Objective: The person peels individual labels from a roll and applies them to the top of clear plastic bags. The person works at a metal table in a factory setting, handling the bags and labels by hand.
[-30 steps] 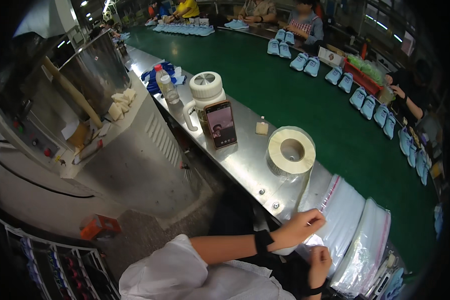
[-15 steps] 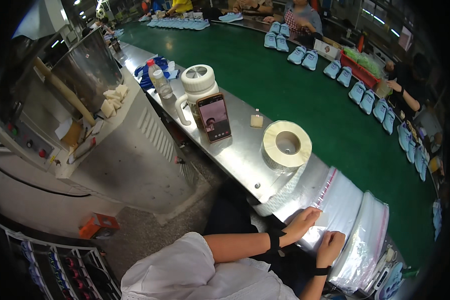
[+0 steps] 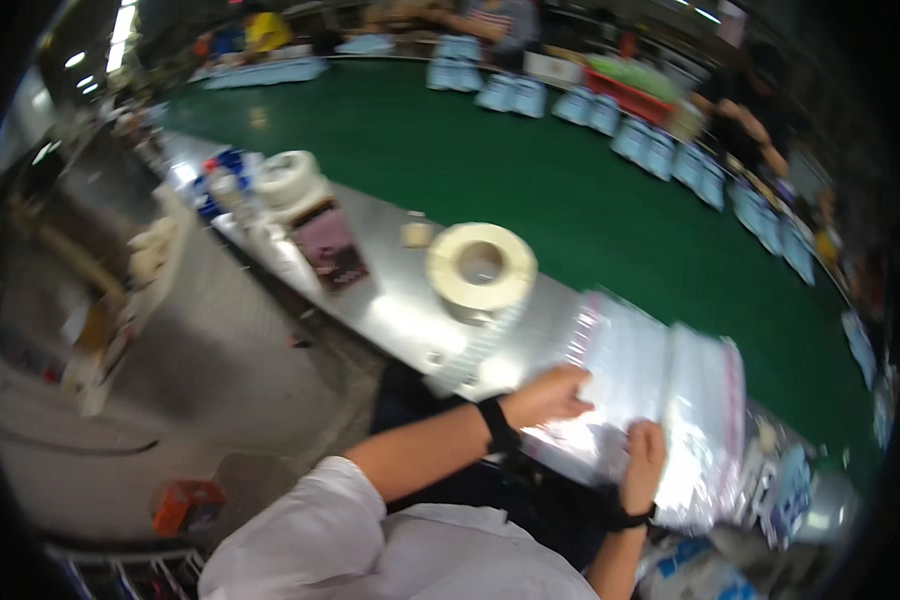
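Note:
Two stacks of clear plastic bags lie side by side in front of me, the left bag stack with a pink strip and the right bag stack. Over the near left edge of the left stack is my left hand, its fingers closed. My right hand is curled over the near part of the bags, where the stacks meet. Motion blur and glare hide what either hand holds. A large cream label roll rests on the metal ledge, its pale strip trailing toward me.
A phone leans against a white jug. Beyond the ledge runs a green conveyor belt, with pairs of light blue shoes along its far side. People work across it. A metal machine stands at left.
The whole view has swung, so the ledge and belt sit further left and higher. My hands have come slightly further apart over the bags. A small white piece between them no longer shows clearly.

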A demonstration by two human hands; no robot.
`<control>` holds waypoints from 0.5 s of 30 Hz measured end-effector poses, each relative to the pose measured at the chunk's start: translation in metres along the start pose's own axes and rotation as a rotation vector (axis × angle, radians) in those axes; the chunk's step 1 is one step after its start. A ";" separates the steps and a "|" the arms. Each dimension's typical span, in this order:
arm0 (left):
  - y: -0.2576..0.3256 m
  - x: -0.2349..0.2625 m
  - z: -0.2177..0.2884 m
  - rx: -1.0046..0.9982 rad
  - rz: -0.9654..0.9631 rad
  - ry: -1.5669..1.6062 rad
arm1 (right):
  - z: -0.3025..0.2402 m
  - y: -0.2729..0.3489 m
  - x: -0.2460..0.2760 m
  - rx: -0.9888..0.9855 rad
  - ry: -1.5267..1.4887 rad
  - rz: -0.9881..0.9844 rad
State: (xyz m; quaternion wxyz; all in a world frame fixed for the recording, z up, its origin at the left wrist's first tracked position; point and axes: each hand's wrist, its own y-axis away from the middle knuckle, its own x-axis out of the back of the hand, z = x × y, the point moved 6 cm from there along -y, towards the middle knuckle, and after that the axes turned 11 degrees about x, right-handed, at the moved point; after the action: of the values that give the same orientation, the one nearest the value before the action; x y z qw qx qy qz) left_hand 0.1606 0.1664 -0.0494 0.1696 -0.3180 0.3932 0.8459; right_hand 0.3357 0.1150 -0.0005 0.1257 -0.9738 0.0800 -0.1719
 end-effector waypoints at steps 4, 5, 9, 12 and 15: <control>-0.029 -0.022 0.016 0.019 -0.174 -0.162 | -0.039 -0.013 -0.003 0.147 0.027 -0.063; -0.036 -0.031 0.019 -0.115 -0.221 -0.592 | -0.033 -0.014 0.004 0.135 -0.059 -0.011; -0.043 -0.051 0.000 -0.058 -0.129 -0.588 | -0.038 -0.010 0.020 0.263 0.056 -0.015; -0.030 -0.073 -0.001 -0.492 -0.298 -1.609 | -0.047 -0.009 0.000 0.328 0.130 -0.115; -0.021 -0.053 -0.022 0.306 -0.334 -0.022 | -0.063 0.008 -0.022 0.363 0.207 -0.234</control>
State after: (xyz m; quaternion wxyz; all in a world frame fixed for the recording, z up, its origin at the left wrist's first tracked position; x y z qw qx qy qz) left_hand 0.2198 0.1606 -0.0359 0.3580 -0.3401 0.4570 0.7398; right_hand 0.2923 0.0982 0.0481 0.2690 -0.9151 -0.0530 -0.2958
